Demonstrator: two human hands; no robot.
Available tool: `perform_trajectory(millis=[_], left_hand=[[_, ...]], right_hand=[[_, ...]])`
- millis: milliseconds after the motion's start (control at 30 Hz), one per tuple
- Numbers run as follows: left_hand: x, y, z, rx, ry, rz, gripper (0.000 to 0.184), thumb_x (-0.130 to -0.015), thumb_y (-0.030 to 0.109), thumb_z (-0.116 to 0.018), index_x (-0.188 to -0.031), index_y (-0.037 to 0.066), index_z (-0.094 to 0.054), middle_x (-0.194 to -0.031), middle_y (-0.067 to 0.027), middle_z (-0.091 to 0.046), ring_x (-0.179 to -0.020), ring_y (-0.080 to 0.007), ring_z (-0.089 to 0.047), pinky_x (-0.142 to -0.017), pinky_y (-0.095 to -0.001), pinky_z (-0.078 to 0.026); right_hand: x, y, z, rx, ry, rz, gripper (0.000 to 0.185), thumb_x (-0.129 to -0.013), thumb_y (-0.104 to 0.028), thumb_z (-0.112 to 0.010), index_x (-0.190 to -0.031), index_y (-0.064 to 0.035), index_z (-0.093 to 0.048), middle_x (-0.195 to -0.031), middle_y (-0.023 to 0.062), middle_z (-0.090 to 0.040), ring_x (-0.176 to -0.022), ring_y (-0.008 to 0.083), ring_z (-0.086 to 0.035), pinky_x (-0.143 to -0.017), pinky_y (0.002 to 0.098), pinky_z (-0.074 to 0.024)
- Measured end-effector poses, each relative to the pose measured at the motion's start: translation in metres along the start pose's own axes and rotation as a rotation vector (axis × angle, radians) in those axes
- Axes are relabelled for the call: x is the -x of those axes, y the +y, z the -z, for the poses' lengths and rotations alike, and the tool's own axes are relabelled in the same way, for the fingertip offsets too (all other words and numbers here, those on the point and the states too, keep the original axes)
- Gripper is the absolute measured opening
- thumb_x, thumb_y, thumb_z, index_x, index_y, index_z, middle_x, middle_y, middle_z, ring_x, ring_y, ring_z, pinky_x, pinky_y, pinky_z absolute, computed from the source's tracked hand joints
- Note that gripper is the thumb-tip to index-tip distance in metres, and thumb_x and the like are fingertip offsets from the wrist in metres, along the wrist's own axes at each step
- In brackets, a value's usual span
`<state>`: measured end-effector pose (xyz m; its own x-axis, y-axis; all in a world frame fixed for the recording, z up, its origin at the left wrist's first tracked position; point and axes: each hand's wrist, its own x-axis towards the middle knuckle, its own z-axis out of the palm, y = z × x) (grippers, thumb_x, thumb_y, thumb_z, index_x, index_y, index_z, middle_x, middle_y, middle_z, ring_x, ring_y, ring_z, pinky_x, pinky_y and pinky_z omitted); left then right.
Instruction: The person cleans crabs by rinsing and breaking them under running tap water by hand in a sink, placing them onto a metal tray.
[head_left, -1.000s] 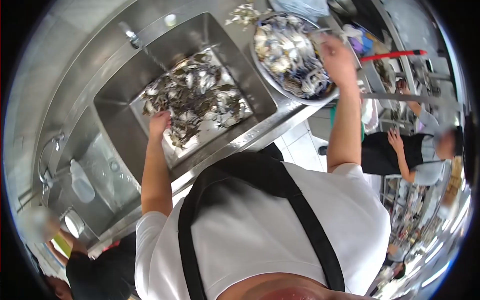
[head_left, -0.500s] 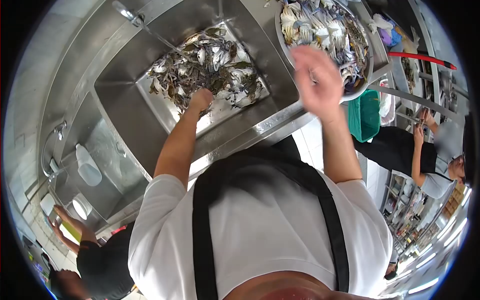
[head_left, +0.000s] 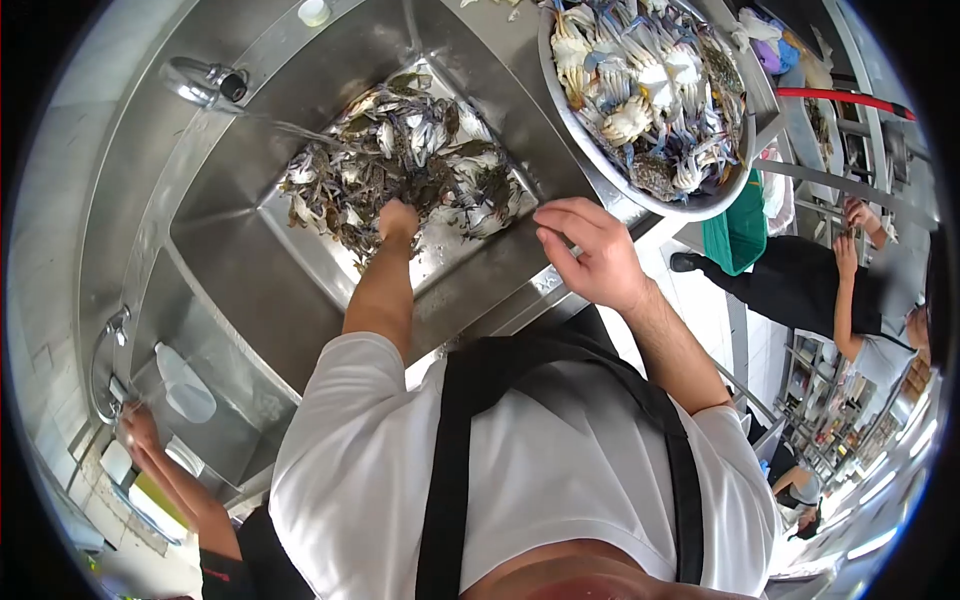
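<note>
Swimming crabs (head_left: pixel 400 150), a heap of dark shells and pale undersides, lie in the steel sink (head_left: pixel 240 260). Reaching down into the near side of that heap is my left hand (head_left: pixel 398 218); its fingers are curled among the crabs, and what they grip is hidden. Over the sink's front edge my right hand (head_left: pixel 600 258) is held with fingers apart and nothing in them. A big metal bowl (head_left: pixel 700 208) piled with more crabs, blue-legged and pale-bellied, stands to the right of the sink. Water runs from the tap (head_left: pixel 205 85) onto the heap.
A second basin with a white plastic bottle (head_left: pixel 185 385) is at the left, and another person's hands (head_left: pixel 140 430) are near its tap. To the right are a green bin (head_left: pixel 735 232), a red-handled tool (head_left: pixel 840 97) and a person in a black apron (head_left: pixel 800 290).
My right hand has moved from beside the bowl down and left to the sink's front edge. My left hand stays in the heap. The person at the left has reached toward the tap.
</note>
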<state>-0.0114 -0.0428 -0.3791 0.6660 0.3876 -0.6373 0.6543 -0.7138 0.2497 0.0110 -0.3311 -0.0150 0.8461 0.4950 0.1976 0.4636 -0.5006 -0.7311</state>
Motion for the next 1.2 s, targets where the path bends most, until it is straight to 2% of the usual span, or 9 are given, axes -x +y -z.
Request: perform_trajectory(millis=[133,367,533,600,733,833,933,1067,1200], left_hand=[[-0.015,-0.026,0.010,-0.074,-0.005,-0.341,0.041,-0.081,0.036,-0.061,-0.091,-0.004,-0.070,-0.100,-0.0283,-0.067,-0.101,-0.0416,-0.063,-0.090,-0.0453,-0.050],[0.148,0.036,0.204,0.134,0.037,-0.373,0.040,-0.076,0.036,-0.061,-0.085,-0.001,-0.071,-0.082,-0.0239,-0.068,-0.082,-0.0382,-0.066,-0.076,-0.0431,-0.051],[0.245,0.067,0.292,0.324,0.049,-0.395,0.028,-0.076,0.027,-0.065,-0.080,0.000,-0.069,-0.073,-0.0152,-0.065,-0.070,-0.0250,-0.063,-0.068,-0.0377,-0.049],[0.274,0.076,0.316,0.270,0.165,-0.534,0.025,-0.076,0.024,-0.065,-0.082,0.000,-0.068,-0.072,-0.0147,-0.065,-0.070,-0.0220,-0.063,-0.068,-0.0360,-0.049],[0.307,0.094,0.336,0.203,0.407,-0.863,0.018,-0.081,0.019,-0.062,-0.081,0.001,-0.064,-0.076,-0.0141,-0.063,-0.070,-0.0319,-0.062,-0.067,-0.0397,-0.049],[0.323,0.105,0.328,0.107,0.491,-1.089,0.012,-0.084,0.014,-0.064,-0.084,0.002,-0.064,-0.081,-0.0128,-0.063,-0.076,-0.0327,-0.062,-0.069,-0.0408,-0.050],[0.331,0.104,0.305,0.067,0.434,-1.251,0.012,-0.084,0.012,-0.069,-0.091,0.003,-0.067,-0.084,-0.0110,-0.064,-0.080,-0.0301,-0.063,-0.072,-0.0400,-0.052],[0.321,0.088,0.270,0.423,0.133,-1.204,0.017,-0.087,0.016,-0.072,-0.096,0.002,-0.068,-0.087,-0.0064,-0.067,-0.080,-0.0165,-0.062,-0.072,-0.0315,-0.050],[0.295,0.098,0.245,0.890,0.216,-0.651,0.017,-0.093,0.016,-0.067,-0.099,0.001,-0.070,-0.083,-0.0003,-0.068,-0.074,-0.0064,-0.058,-0.069,-0.0229,-0.047]], right_hand=[[0.000,-0.003,-0.010,-0.005,-0.026,0.015,0.014,-0.082,-0.006,-0.068,-0.095,-0.0016,-0.066,-0.095,0.0150,-0.066,-0.084,0.0324,-0.066,-0.075,0.0379,-0.0542],[-0.017,0.009,-0.075,-0.091,-0.322,-0.095,0.053,-0.075,-0.017,-0.074,-0.123,-0.0023,-0.059,-0.120,0.0194,-0.060,-0.109,0.0366,-0.059,-0.096,0.0385,-0.0477],[-0.044,-0.012,-0.088,-0.135,-0.188,-0.111,0.073,-0.071,-0.009,-0.070,-0.139,-0.0019,-0.044,-0.135,0.0207,-0.051,-0.127,0.0312,-0.049,-0.107,0.0364,-0.0400],[-0.054,0.004,-0.084,-0.600,-0.283,-0.313,0.073,-0.071,-0.007,-0.068,-0.140,-0.0022,-0.044,-0.132,0.0182,-0.054,-0.123,0.0299,-0.051,-0.103,0.0390,-0.0426],[-0.086,0.001,-0.051,-1.118,-0.505,-0.887,0.068,-0.087,-0.052,-0.053,-0.127,0.0033,-0.050,-0.114,0.0188,-0.062,-0.097,0.0313,-0.063,-0.088,0.0439,-0.0511],[-0.097,-0.012,-0.058,-1.178,-0.692,-0.956,0.079,-0.090,-0.067,-0.048,-0.120,0.0058,-0.053,-0.103,0.0224,-0.064,-0.093,0.0313,-0.065,-0.084,0.0462,-0.0537],[-0.095,-0.011,-0.062,-1.337,-0.538,-0.720,0.052,-0.095,-0.050,-0.053,-0.110,-0.0006,-0.061,-0.101,0.0168,-0.067,-0.093,0.0271,-0.066,-0.085,0.0469,-0.0539],[-0.081,-0.009,-0.049,-1.461,-0.481,-0.708,0.039,-0.095,-0.040,-0.056,-0.110,-0.0039,-0.061,-0.104,0.0169,-0.067,-0.096,0.0290,-0.066,-0.086,0.0472,-0.0541],[-0.064,-0.007,-0.047,-1.676,-0.496,-0.737,0.032,-0.093,-0.028,-0.053,-0.110,-0.0016,-0.059,-0.107,0.0182,-0.067,-0.101,0.0319,-0.066,-0.090,0.0471,-0.0526]])
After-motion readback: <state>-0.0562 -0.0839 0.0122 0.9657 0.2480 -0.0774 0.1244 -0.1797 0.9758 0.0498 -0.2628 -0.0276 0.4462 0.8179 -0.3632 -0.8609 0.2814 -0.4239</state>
